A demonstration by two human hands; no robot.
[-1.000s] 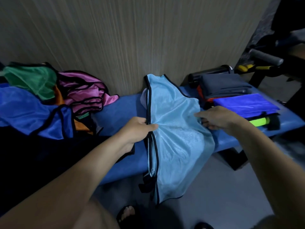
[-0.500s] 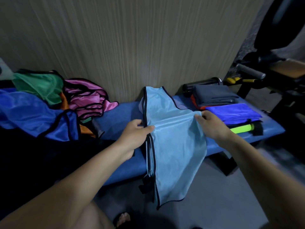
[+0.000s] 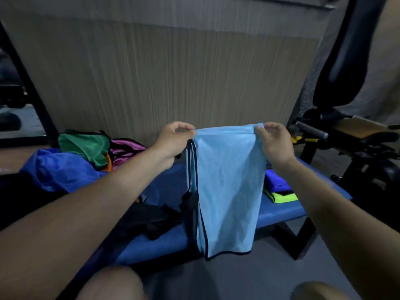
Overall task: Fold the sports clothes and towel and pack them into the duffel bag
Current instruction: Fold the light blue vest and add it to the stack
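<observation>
Above bench (image 3: 279,215): both hands pinch light-blue garment (image 3: 227,187) top corners; folded stack behind mostly hidden.

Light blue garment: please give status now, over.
Left hand and right hand pinch top corners. Light blue garment hangs folded above blue bench. Nothing in the way.

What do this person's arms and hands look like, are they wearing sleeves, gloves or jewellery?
Both forearms are bare, with no sleeves in view. The left hand and right hand wear no gloves, and no rings, watch or bracelets show.
</observation>
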